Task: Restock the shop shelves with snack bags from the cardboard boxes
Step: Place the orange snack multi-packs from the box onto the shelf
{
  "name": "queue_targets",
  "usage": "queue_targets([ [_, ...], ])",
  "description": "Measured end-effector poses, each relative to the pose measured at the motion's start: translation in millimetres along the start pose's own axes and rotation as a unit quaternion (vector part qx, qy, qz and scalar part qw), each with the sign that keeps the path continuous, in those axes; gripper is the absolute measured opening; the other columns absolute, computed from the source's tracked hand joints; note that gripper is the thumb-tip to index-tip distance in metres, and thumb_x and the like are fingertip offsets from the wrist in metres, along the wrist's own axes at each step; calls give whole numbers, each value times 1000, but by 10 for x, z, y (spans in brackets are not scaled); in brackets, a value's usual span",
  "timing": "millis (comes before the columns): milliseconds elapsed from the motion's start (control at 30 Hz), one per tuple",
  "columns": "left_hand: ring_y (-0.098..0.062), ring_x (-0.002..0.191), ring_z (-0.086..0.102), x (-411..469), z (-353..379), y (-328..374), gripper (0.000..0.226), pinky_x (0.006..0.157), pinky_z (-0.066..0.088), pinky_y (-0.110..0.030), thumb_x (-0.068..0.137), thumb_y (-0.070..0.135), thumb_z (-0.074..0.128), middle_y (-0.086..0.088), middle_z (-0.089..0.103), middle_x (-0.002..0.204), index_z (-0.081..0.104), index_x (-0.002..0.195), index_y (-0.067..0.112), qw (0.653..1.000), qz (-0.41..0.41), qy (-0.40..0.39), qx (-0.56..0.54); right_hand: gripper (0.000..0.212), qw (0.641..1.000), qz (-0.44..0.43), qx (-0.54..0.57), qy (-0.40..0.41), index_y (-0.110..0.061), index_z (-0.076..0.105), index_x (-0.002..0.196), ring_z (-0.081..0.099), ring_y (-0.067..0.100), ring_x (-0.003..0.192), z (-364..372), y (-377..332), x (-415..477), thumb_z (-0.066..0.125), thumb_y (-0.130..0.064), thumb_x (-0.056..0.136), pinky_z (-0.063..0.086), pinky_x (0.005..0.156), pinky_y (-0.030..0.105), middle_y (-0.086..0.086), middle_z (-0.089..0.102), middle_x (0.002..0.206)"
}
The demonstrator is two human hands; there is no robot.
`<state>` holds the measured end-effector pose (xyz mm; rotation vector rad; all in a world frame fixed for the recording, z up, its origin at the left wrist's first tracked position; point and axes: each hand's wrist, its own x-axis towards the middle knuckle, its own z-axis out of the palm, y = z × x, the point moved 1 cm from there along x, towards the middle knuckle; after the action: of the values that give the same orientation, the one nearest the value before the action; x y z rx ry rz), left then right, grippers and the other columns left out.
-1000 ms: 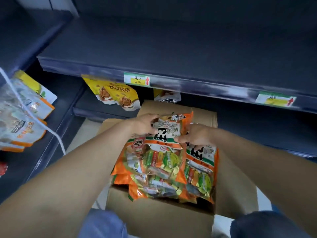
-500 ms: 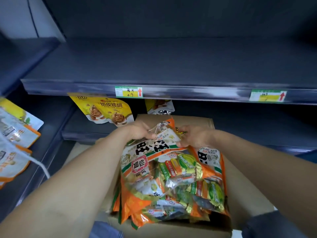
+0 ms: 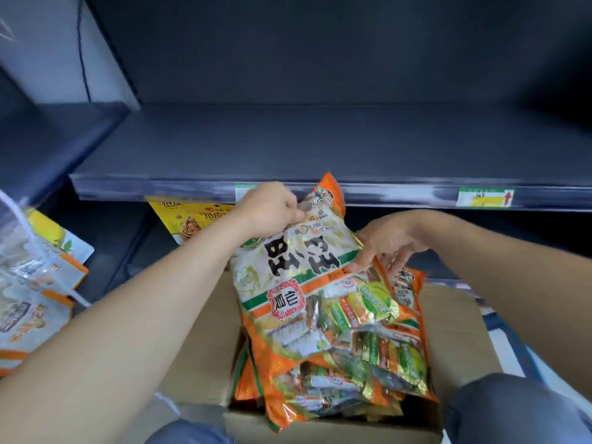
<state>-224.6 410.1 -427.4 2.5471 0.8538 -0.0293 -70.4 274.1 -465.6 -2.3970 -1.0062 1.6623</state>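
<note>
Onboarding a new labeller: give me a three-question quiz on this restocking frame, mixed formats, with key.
1. True or false: the left hand pinches the top edge of the orange snack bag.
2. Multiple choice: the shelf straight ahead holds A) orange bags B) yellow bags C) no products.
3. Fill in: more orange bags sit in the ____ box below.

Key:
1. True; the right hand grips the bag's right side.
2. C; yellow walnut bags are on the shelf below.
3. cardboard
</note>
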Motion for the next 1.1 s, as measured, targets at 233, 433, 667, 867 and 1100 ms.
queue_targets([
  [233,-23,77,53,87,-641,82,30,71,41,-32,92,30,59,-1,53,68,69,78,6,980,-37,165,-106,67,964,-6,90,250,-9,63,102,65,14,75,-556,-154,-567,67,-67,68,49,62,24,-1,71,81],
  [433,-23,68,46,252,-884,327,29,60,34,-27,90,28,56,1,44,60,58,71,6,944,-75,263,-186,67,833,-89,381,392,-10,60,106,70,19,77,-732,-177,-778,72,-64,68,59,74,35,4,72,89],
  [667,-15,49,32,569,-923,792,45,47,24,-28,91,24,55,1,34,54,34,53,12,899,-72,318,-292,34,849,-150,376,338,-25,63,90,64,14,78,-1008,-52,-841,69,-56,77,47,70,28,-6,71,85],
  [867,-9,55,39,1002,-704,1345,27,54,33,-26,94,18,52,3,44,60,56,70,8,880,21,289,-375,21,829,-174,355,395,-23,65,103,66,12,85,-1605,339,-959,72,-27,83,46,65,27,-6,71,99],
  [1100,-7,81,53,1615,-323,1889,27,67,44,-20,97,11,43,7,58,100,67,109,15,891,57,196,-406,41,767,-163,374,496,-15,63,110,67,15,84,-2340,925,-753,82,-21,73,51,64,26,-1,71,103],
])
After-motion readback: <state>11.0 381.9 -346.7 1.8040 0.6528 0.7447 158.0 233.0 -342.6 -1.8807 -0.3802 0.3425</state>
